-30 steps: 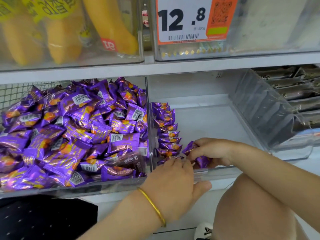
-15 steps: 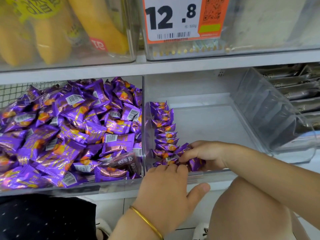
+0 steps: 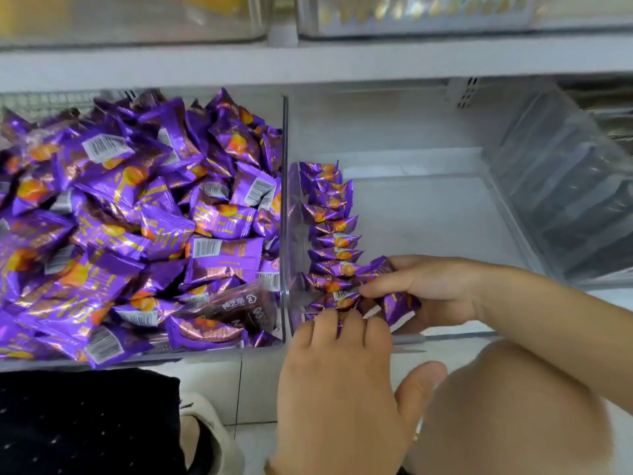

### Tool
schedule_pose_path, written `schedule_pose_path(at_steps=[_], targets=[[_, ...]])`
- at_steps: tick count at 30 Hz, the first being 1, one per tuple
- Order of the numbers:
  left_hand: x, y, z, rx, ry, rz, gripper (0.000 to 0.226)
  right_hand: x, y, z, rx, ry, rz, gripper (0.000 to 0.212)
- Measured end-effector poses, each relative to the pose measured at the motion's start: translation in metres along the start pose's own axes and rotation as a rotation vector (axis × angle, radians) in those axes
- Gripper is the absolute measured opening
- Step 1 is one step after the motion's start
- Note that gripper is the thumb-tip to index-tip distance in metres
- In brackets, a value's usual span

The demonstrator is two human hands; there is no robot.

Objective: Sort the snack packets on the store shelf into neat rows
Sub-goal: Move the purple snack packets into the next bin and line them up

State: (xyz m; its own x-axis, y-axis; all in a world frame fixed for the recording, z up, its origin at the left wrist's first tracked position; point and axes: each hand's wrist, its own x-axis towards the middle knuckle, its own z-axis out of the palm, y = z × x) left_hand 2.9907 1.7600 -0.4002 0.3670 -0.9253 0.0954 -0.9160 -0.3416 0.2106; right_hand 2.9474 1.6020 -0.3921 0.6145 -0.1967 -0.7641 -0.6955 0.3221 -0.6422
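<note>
**Purple packets, one row going in**

A white store shelf [image 3: 308, 60] runs across the top of the frame, and clear plastic bins sit beneath it. The left bin [image 3: 283, 149] is piled with a loose heap of purple snack packets [image 3: 137, 217] lying every which way, with one dark brown packet [image 3: 236, 305] near its front corner. The middle bin [image 3: 445, 234] is mostly bare. A single row of packets [image 3: 334, 231] stands on edge along its left wall, running from the back toward the front. At upper right a third bin [image 3: 565, 200] is tilted and holds dark wrappers, too blurred to read.

My right hand [image 3: 435, 289] comes in from the right edge, thumb and fingers pinching a few purple packets [image 3: 397, 303] just beside the near end of the row. My left hand [image 3: 342, 382] reaches up from the bottom centre. Its fingers lie together over the bin's front wall with the tips down on the nearest packets and the thumb splayed to the right. My bare knee [image 3: 513, 406] fills the lower right, and black fabric [image 3: 85, 423] the lower left.
</note>
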Motion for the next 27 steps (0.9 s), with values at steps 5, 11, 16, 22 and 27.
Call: schedule_pose_path(at_steps=[5, 11, 16, 22, 27], targets=[[0.000, 0.000, 0.004, 0.043, -0.031, 0.004, 0.076, 0.001, 0.001, -0.002, 0.057, -0.043, 0.028, 0.016], [-0.004, 0.000, 0.011, 0.141, -0.058, 0.000, 0.059, 0.000, 0.005, 0.003, 0.238, -0.063, 0.024, 0.025], [-0.001, -0.001, 0.010, 0.091, -0.015, 0.009, 0.057, 0.000, 0.006, 0.005, 0.281, -0.007, 0.000, 0.014], [0.007, -0.003, 0.001, 0.062, 0.001, 0.030, 0.061, 0.001, 0.006, 0.006, 0.302, -0.033, 0.026, 0.028], [0.005, -0.005, 0.003, 0.078, -0.001, 0.019, 0.075, 0.000, 0.003, 0.006, 0.327, -0.056, 0.042, 0.031]])
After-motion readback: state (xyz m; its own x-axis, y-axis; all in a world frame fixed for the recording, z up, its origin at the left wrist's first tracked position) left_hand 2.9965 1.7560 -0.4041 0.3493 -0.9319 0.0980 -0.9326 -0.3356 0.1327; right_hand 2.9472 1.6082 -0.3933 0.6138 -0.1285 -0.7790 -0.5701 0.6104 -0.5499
